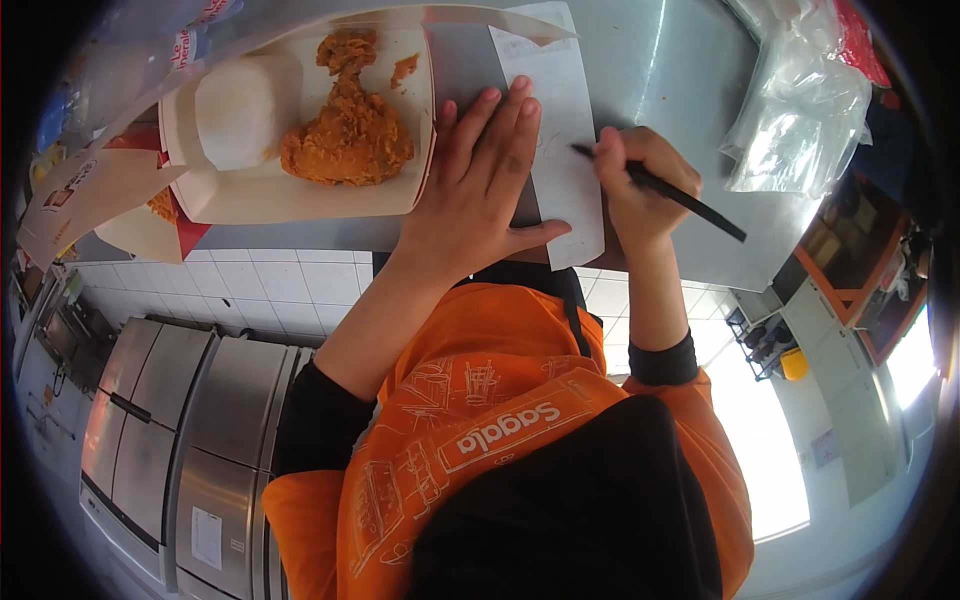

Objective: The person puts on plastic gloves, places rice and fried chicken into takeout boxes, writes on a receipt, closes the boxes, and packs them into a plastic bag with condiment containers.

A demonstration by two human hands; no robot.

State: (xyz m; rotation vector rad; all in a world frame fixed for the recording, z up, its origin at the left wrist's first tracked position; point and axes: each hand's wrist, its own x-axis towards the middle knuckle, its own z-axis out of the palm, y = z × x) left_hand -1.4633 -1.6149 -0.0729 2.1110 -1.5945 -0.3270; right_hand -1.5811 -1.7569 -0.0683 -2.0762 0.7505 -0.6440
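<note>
My left hand [478, 185] lies palm down with its fingers spread, partly on a long white paper slip [565, 110] and close to the right side of an open food box [305, 208]. In my right hand [648, 185] is a black pen [695, 205], its tip over the paper, where faint marks show. The box holds a piece of fried chicken [350, 140], a smaller fried piece [347, 50] above it and a white wrapped bundle [235, 112].
The metal table [665, 75] bears clear plastic bags [800, 120] at the right. Left of the box stands a red and white food package [145, 215]. Clear wrapping with printed labels lies at the upper left. Steel cabinets [225, 420] stand below left.
</note>
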